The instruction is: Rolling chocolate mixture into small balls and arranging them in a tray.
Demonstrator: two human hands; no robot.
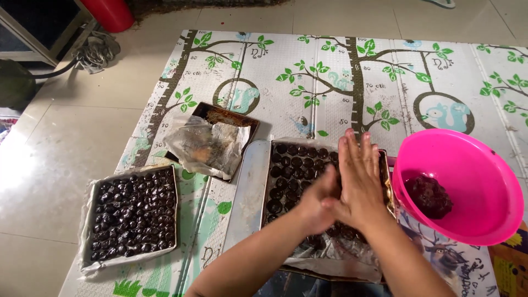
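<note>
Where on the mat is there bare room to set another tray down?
The widest bare patch is the far mat, beyond the crumpled-plastic tray and pink bowl. A narrower strip lies between the left tray and middle tray. Around the pressed-together left hand and right hand it is crowded.

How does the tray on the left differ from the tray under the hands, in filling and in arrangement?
The left tray is packed edge to edge with dark glossy pieces heaped without order; the middle tray holds dark round pieces in neat rows, and its near end shows bare liner. The left tray lies uncovered, while the left hand and right hand, pressed together, hide part of the middle tray. Both are lined and lie on the patterned mat.
</note>
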